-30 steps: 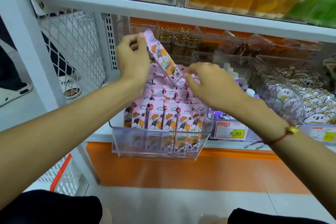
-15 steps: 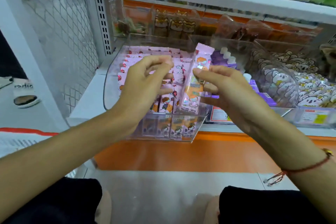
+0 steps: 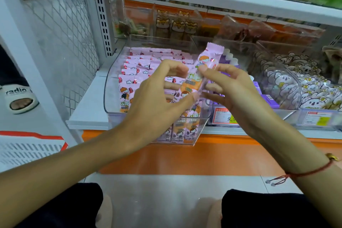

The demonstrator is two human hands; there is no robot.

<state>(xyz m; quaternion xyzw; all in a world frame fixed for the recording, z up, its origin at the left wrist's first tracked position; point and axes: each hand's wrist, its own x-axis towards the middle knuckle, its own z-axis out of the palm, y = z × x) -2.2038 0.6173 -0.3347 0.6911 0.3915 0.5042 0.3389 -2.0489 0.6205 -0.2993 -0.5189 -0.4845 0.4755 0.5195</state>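
A long pink snack packet [image 3: 199, 72] with a cartoon child stands nearly upright above a clear plastic bin [image 3: 111, 87]. My right hand [image 3: 227, 87] pinches the packet's right side between thumb and fingers. My left hand [image 3: 159, 94] holds its left side, with the thumb at the lower end and the fingers curled at the middle. The bin stands on the white shelf [image 3: 87, 116] and is filled with several rows of the same pink packets [image 3: 137, 68], standing on end.
Right of the bin lie a purple-pack bin with a price tag [image 3: 224, 117] and a bin of koala-print sweets [image 3: 283, 83]. A mesh side panel [image 3: 61, 42] closes the shelf's left end. A white basket [image 3: 27, 148] sits at lower left; someone's sandalled foot [image 3: 18, 98] stands beyond.
The packet went from my left hand, high over the bin, to both hands in front of it. Since half a second ago my left hand has closed in on its left side.
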